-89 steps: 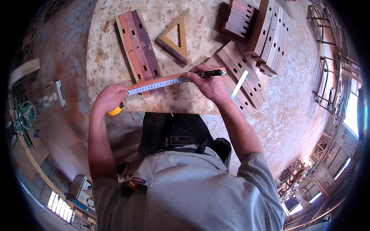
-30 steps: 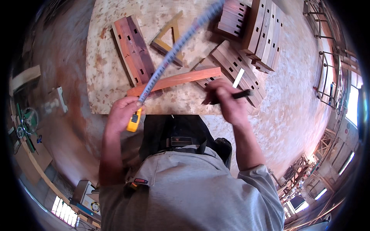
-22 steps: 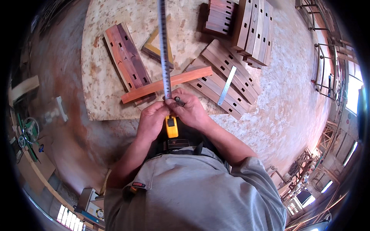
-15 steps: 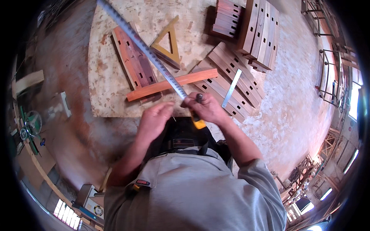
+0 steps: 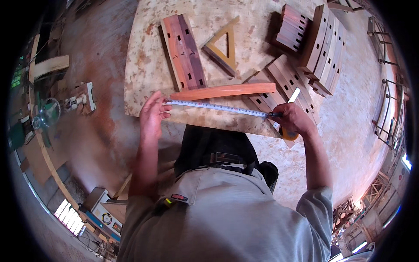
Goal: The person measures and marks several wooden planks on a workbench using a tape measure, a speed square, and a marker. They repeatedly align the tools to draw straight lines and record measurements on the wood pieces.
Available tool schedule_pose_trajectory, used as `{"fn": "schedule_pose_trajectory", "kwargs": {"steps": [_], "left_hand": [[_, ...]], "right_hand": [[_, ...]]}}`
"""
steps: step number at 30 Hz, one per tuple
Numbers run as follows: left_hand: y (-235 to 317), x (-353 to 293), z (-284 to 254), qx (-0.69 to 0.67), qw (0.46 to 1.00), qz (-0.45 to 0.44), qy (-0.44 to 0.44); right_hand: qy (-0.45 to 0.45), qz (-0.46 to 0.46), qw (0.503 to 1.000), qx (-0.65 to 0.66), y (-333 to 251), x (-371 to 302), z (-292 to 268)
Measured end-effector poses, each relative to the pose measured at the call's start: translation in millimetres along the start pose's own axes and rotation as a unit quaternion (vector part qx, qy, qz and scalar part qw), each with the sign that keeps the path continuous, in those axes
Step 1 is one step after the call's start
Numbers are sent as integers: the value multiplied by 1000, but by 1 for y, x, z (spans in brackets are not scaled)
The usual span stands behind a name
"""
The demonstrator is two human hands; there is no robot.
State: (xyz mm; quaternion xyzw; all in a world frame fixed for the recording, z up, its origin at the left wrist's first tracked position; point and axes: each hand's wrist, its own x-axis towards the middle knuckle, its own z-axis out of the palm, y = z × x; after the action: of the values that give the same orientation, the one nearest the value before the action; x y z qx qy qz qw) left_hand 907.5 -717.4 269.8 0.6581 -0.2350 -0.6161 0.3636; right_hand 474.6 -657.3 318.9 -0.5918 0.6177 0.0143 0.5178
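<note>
My right hand grips a tape measure with a yellow case and also holds a dark pen-like tool. The white tape blade stretches leftward to my left hand, whose fingers are at its free end; their exact hold is partly hidden. Just beyond the blade, nearly parallel with it, lies a slightly curved reddish wooden strip. Its left end is close to my left fingers. Behind my right hand, a short metal ruler rests on slotted boards.
Slotted reddish boards lie side by side on the stained work table. A yellow triangular square sits to their right. Stacks of slotted pieces occupy the far right. A machine with a handwheel stands at left.
The long slanting blade is now shorter and runs roughly level across, near the strip. My left hand has moved left to its end; my right hand has moved right with the case. The view has shifted.
</note>
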Motion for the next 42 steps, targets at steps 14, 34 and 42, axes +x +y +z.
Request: {"fn": "schedule_pose_trajectory", "kwargs": {"steps": [14,34,42], "left_hand": [[-21,8,18,195,978,43,54],[-23,20,14,339,933,113,46],[-9,17,17,368,928,43,42]], "right_hand": [[88,-22,970,-223,-11,35,-22],[78,38,958,-275,-22,53,-30],[59,61,956,-279,-28,56,-32]]}}
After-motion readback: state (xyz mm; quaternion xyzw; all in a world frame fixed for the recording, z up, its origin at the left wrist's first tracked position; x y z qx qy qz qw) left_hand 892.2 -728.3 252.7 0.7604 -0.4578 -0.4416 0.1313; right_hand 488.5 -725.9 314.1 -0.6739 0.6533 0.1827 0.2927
